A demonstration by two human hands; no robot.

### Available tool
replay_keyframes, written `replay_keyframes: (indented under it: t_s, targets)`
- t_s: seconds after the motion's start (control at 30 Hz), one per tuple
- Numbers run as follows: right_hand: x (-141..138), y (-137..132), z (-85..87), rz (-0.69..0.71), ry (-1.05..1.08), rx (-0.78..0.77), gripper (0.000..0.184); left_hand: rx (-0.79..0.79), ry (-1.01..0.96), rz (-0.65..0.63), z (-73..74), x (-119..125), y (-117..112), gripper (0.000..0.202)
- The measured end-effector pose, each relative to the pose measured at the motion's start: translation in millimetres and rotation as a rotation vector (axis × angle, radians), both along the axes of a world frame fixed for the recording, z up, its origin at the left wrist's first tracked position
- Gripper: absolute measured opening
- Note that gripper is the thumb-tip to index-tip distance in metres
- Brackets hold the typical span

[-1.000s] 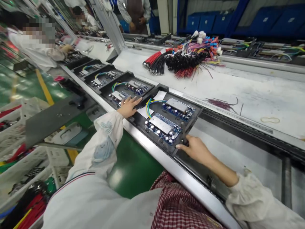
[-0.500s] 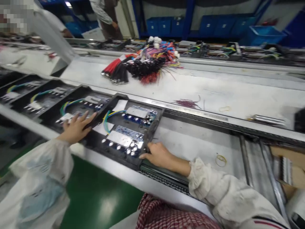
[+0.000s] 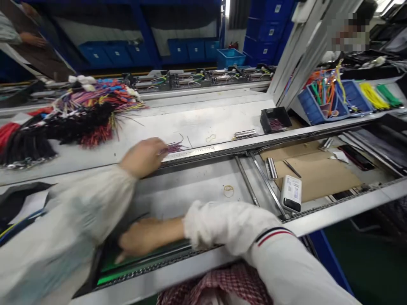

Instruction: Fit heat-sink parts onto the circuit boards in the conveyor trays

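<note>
My left hand (image 3: pixel 143 156) reaches across the conveyor to the edge of the white bench, right beside a small tuft of purple wires (image 3: pixel 174 147). Its fingers look curled but are smeared by motion. My right hand (image 3: pixel 140 239) lies low on the near side of the conveyor bed (image 3: pixel 190 186), fingers pointing left and blurred, and nothing can be made out in it. A corner of the black tray (image 3: pixel 15 199) with its white paper and coloured wires shows at the far left, partly behind my left sleeve.
A big bundle of red, black and coloured wire harnesses (image 3: pixel 73 116) lies on the bench at left. A rubber band (image 3: pixel 228 191), a white device (image 3: pixel 291 193), cardboard (image 3: pixel 318 173), a small black box (image 3: pixel 275 119) and blue wire bins (image 3: pixel 324 99) sit to the right. A person works at far right.
The view has swung right, so the trays have left the picture. My left hand has lifted off the tray and moved up to the purple wires. My right hand stays low on the conveyor.
</note>
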State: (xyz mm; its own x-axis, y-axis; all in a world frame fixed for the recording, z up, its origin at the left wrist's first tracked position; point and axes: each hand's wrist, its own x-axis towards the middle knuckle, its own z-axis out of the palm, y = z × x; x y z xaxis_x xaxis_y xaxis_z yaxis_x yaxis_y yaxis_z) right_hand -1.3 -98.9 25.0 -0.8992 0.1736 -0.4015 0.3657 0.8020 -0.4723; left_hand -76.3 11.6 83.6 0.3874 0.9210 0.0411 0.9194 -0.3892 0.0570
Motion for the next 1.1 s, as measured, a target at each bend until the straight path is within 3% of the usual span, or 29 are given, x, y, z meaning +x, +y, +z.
replay_keyframes:
  t_s: [0.1, 0.27, 0.37, 0.5, 0.6, 0.73, 0.93, 1.1]
  targets:
    - [93, 12, 2.0, -0.162, -0.043, -0.005, 0.020, -0.058, 0.012, -0.074, -24.3, 87, 56, 0.029]
    - [270, 19, 5.1, -0.783, -0.140, 0.236, 0.028, -0.068, -0.037, -0.127, -53.6, 165, 115, 0.022]
    - [353, 15, 9.6, -1.118, -0.242, 0.322, 0.029, -0.003, -0.121, -0.173, -60.5, 198, 121, 0.026]
    - [433, 14, 2.5, -1.484, -0.429, 0.358, 0.032, 0.017, -0.244, -0.340, -79.4, 231, 96, 0.033]
    - [462, 25, -4.8, -1.570, -0.481, 0.322, 0.034, -0.046, -0.299, -0.518, -100.8, 255, 69, 0.031]
    - [463, 59, -8.1, -1.528, -0.465, 0.260, 0.035, -0.090, -0.343, -0.653, -127.2, 292, 52, 0.029]
    - [460, 101, -22.6, -1.448, -0.374, 0.246, 0.036, -0.060, -0.343, -0.792, -154.8, 343, 57, 0.027]
    - [469, 106, -32.5, -1.432, -0.321, 0.269, 0.034, -0.035, -0.296, -0.868, -170.8, 367, 66, 0.053]
